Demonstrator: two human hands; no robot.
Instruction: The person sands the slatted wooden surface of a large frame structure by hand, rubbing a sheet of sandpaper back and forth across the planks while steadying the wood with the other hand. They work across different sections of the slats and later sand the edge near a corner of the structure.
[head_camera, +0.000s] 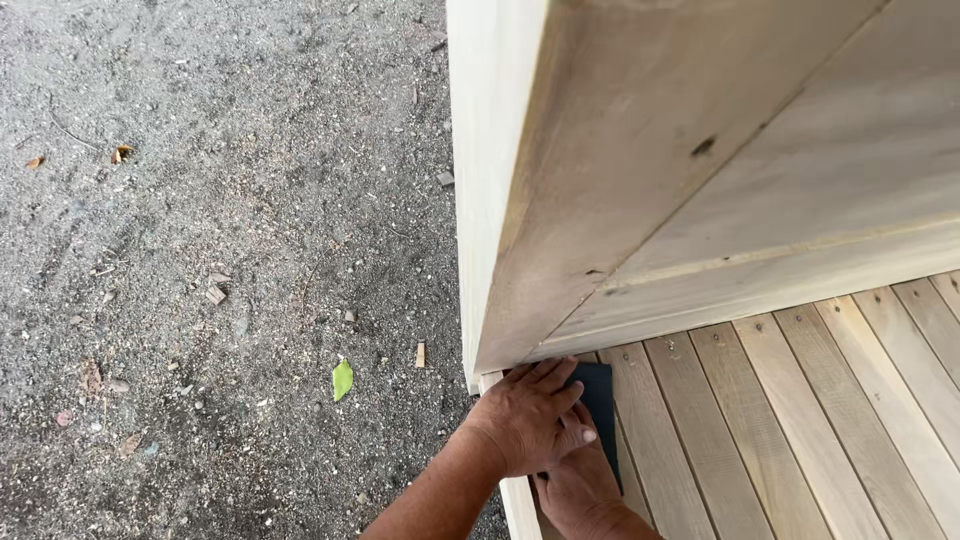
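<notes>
A large unpainted wooden cabinet frame stands over a floor of pale wooden slats. In the corner where the side panel meets the slats lies a dark sheet of sandpaper. My left hand presses flat on the sandpaper with fingers together, laid over my right hand, which lies beneath it and also bears on the sheet. Most of the sandpaper is hidden by both hands.
To the left is rough grey gravel ground with a green leaf, small wood chips and dry leaf bits. The cabinet's side panel edge rises just above my hands.
</notes>
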